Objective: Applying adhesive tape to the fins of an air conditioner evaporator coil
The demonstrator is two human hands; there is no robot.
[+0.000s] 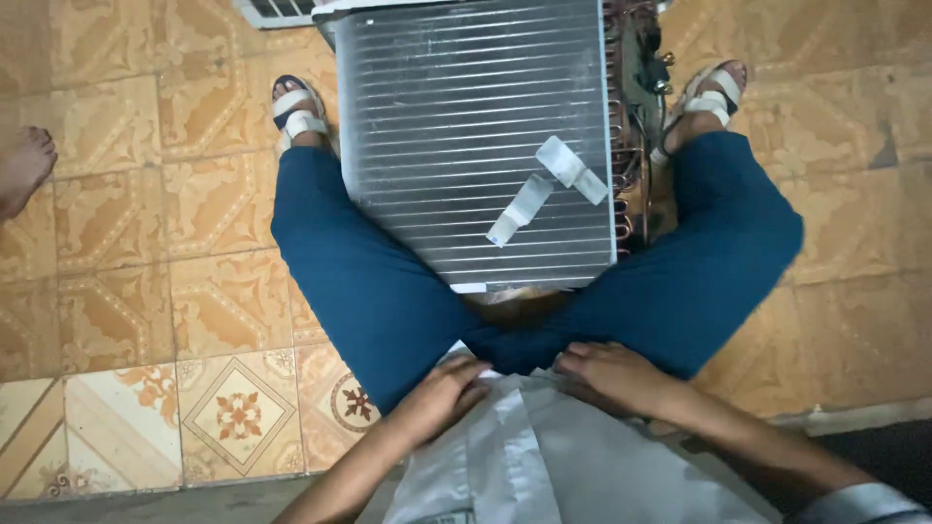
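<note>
The person is down on the floor with legs spread, and a finned metal coil unit [476, 136] stands between the knees, its ribbed silver face turned up toward the head camera. Two strips of pale tape [549, 189] lie across the fins in a loose V near the lower right of that face. Along the unit's right edge runs a cluster of copper tubing [636, 116], partly hidden by the right leg. Neither hand is on the unit; both are drawn back to the lap, well short of its near edge. The left hand [442, 393] rests at the hem of a white shirt [544, 456], its fingers curled down loosely against the cloth, and whether they pinch it I cannot tell. The right hand [616, 374] lies just beside it, palm down, fingers gently bent over the cloth where shirt meets the blue trousers [369, 291], holding nothing that shows. Each foot wears a white-strapped sandal, the left sandal [296, 112] just beside the unit's left edge, the right sandal [714, 97] beyond the tubing. The patterned tile floor [146, 291] spreads all around, and another person's bare foot [24, 165] shows at the far left edge.
</note>
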